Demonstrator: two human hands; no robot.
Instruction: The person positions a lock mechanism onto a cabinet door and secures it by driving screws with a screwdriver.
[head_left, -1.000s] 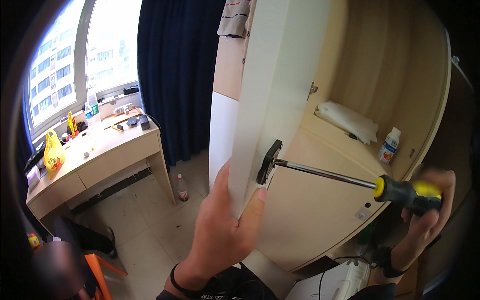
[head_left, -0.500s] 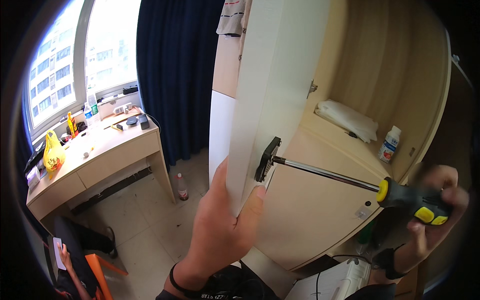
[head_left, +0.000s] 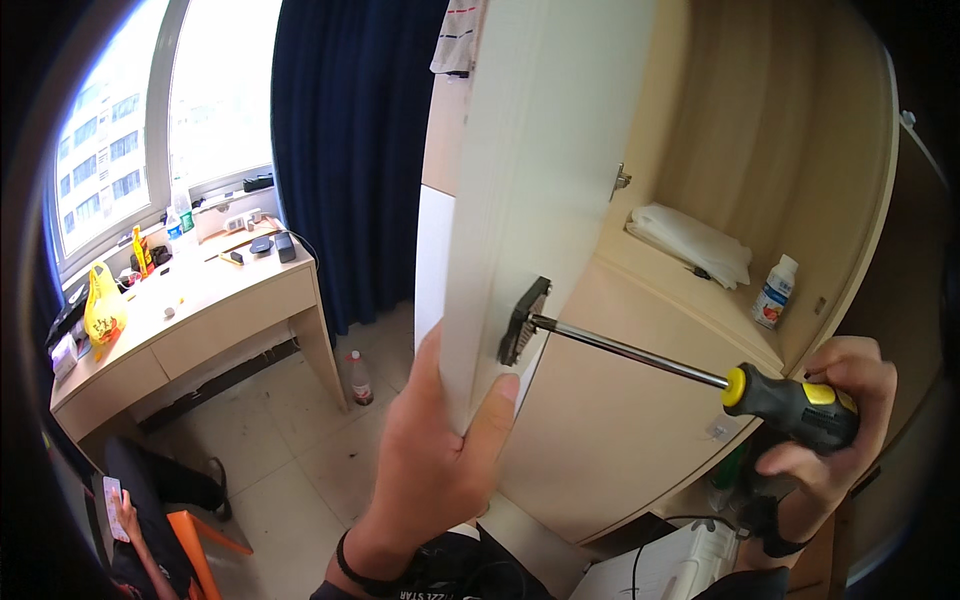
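My left hand [head_left: 440, 450] grips the edge of the open, pale cabinet door [head_left: 520, 170], thumb on the inner face and fingers wrapped round the other side. Just above the thumb, a small dark rectangular fitting [head_left: 525, 320] sits against the door. A long-shafted screwdriver [head_left: 640, 352] slants from it to the right, its tip meeting the fitting. Its black-and-yellow handle lies in my right hand [head_left: 840, 420], fingers curled over the butt end and thumb underneath. Whether the tip sits in a screw is too small to tell.
On the cabinet shelf are a folded white cloth [head_left: 690, 240] and a white bottle [head_left: 775, 292]. A metal hinge [head_left: 621, 181] shows above. Below stands a white case [head_left: 660, 560]. At left are a desk [head_left: 220, 310], a floor bottle [head_left: 360, 378] and a seated person holding a phone [head_left: 115, 506].
The screwdriver handle has turned, its yellow patches now facing up. My right fingers have shifted round it. The view has moved slightly; my left hand keeps its hold.
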